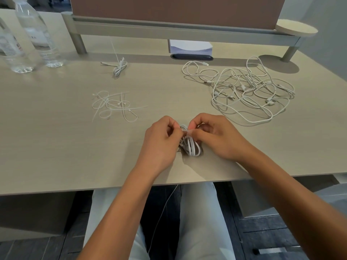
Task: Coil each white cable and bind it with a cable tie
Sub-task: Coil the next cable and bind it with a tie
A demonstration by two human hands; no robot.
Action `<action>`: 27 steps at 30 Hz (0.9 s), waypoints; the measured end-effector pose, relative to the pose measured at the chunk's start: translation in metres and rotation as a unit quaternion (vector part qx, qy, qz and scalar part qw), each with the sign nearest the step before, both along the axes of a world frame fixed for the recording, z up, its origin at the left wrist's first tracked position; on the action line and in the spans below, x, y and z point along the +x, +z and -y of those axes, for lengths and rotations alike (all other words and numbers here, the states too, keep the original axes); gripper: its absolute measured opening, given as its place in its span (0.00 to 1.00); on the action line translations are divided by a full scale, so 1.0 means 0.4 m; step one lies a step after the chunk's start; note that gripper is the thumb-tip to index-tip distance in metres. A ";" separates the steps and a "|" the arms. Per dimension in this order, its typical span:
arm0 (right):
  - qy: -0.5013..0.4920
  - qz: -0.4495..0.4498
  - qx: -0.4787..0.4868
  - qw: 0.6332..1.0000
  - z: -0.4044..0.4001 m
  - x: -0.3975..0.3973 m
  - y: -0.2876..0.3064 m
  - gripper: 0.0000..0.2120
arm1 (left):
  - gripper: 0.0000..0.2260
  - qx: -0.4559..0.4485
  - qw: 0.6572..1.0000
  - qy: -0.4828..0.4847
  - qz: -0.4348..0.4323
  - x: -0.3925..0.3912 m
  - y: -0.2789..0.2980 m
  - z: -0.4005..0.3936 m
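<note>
Pinching from both sides, the left hand (pixel 161 139) and right hand (pixel 216 136) each grip the thin white cable tie (pixel 187 131) across the coiled white cable (pixel 190 146), which lies between them on the pale wood-grain table (pixel 56 147). Right of this grip sits a tangled heap of loose white cables (pixel 249 87).

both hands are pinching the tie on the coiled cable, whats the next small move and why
Probably pull the cable tie snug: the left hand and right hand both pinch it across the coiled cable, whose loops look loose below it.
</note>
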State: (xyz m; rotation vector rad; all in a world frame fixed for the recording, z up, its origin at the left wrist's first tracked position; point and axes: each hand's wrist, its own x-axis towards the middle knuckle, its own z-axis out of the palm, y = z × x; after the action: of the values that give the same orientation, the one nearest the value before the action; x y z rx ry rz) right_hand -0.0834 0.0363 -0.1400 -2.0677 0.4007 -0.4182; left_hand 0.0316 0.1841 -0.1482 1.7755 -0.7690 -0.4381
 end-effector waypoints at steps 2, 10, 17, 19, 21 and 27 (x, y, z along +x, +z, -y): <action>0.014 -0.003 -0.025 1.000 0.000 0.001 -0.003 0.02 | 0.05 0.006 0.999 0.010 0.035 -0.005 -0.002 -0.007; 0.034 -0.014 -0.071 0.997 -0.018 0.008 0.007 0.02 | 0.08 0.058 0.994 -0.024 0.094 0.001 -0.002 -0.017; 0.015 -0.031 -0.092 0.995 -0.041 0.023 0.016 0.08 | 0.06 0.043 0.996 -0.008 0.074 0.020 -0.005 -0.034; 0.015 -0.038 -0.096 0.995 -0.046 0.022 0.019 0.08 | 0.07 0.044 0.996 -0.001 0.073 0.020 -0.010 -0.037; 0.017 -0.049 -0.092 0.994 -0.047 0.019 0.021 0.08 | 0.07 0.044 0.996 0.003 0.080 0.019 -0.016 -0.039; 0.071 -0.070 -0.092 0.991 -0.027 0.009 0.052 0.05 | 0.07 0.027 0.997 0.010 0.069 0.011 -0.027 -0.055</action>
State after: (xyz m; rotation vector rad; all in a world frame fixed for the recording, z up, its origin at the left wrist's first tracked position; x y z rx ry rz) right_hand -0.0798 0.0469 -0.1193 -2.2980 0.3045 -0.2313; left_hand 0.0359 0.2060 -0.1588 1.8766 -0.8406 -0.3278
